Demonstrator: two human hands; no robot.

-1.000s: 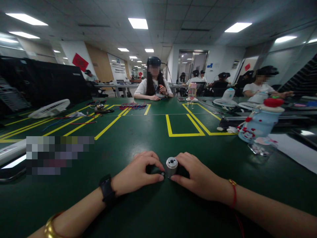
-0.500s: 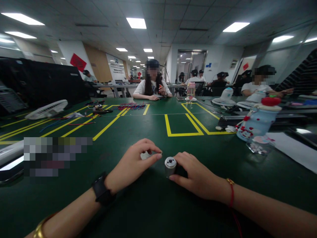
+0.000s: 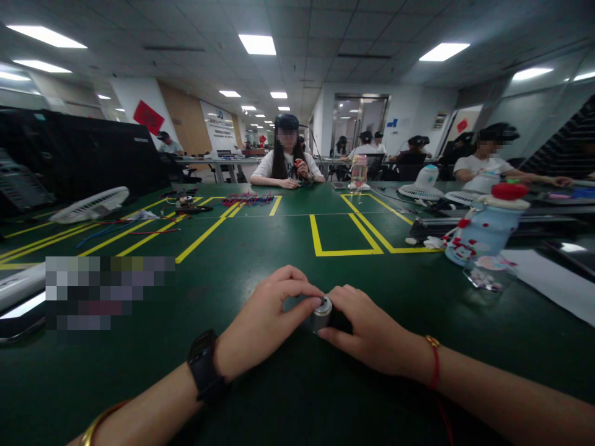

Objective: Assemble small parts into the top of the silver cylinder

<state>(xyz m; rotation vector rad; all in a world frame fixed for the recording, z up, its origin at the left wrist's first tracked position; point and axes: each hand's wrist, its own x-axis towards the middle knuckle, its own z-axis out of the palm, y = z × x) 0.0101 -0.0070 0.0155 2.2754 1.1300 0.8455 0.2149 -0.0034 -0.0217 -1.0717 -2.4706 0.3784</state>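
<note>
Hands: two of the person's own, a left hand (image 3: 264,313) and a right hand (image 3: 372,328), both low over the green table (image 3: 279,402).
Metal cylinder: one, upright on the table in front of the person, between the hands; its silver side (image 3: 321,320) faced the camera.
Small dark part: one (image 3: 322,301), at the top face of the cylinder, largely covered by fingertips.
Bottles: two, a blue one (image 3: 488,229) at the right and a pink one (image 3: 359,172) farther back.
White fans: three, one (image 3: 95,203) at the left, two at the right.
Left grip: thumb and forefinger nearly together, pinching the small dark part; the other fingers curled behind.
Right grip: thumb and fingers parted by the cylinder's width, clamped on its side.
Changed: half a second earlier the left fingertips were left of the cylinder, clear of it; now they were over its top.
Unchanged: the right hand's hold and the cylinder's upright stance.
</note>
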